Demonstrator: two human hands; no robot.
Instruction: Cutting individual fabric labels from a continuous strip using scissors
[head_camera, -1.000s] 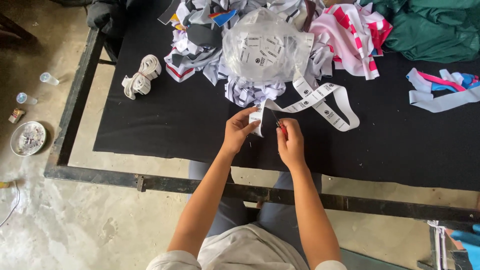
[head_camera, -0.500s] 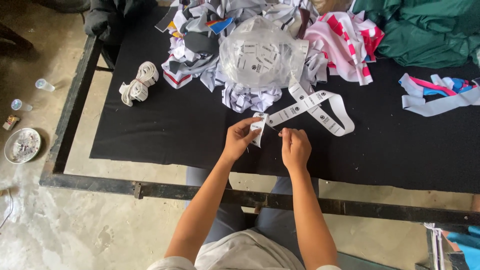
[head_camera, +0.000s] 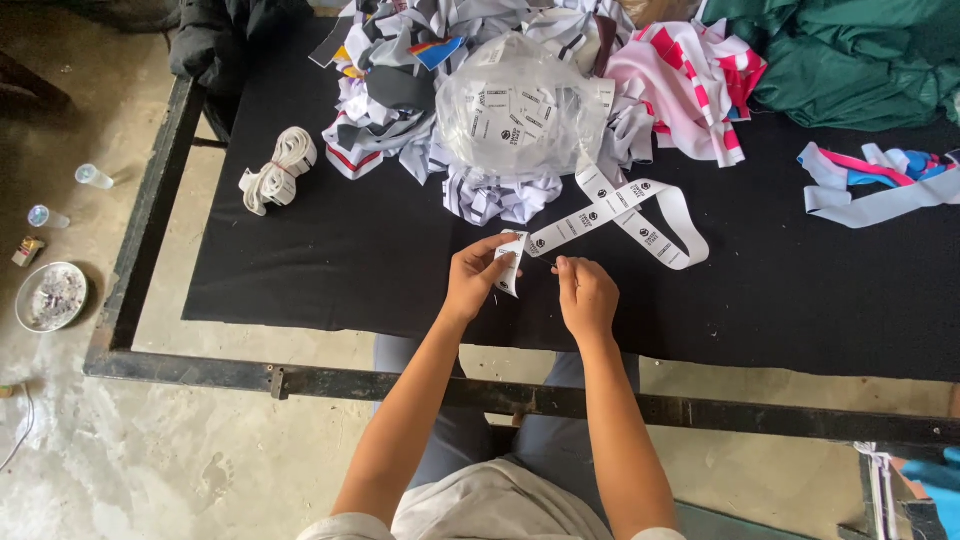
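Note:
My left hand pinches the free end of a long white printed label ribbon that loops across the black cloth on the table. The end hangs folded between thumb and fingers. My right hand is just right of it, fingers curled tight; a thin small tool may be in them, too small to tell. The ribbon runs back to a clear plastic bag full of printed labels.
Behind the bag lies a heap of striped fabric pieces, with pink-and-white cloth and green cloth at right. A white elastic bundle sits at left. Loose coloured strips lie right. The metal table frame edges the front.
Both hands stay together at the ribbon end; the fingers shifted slightly. The camera view drifted a little.

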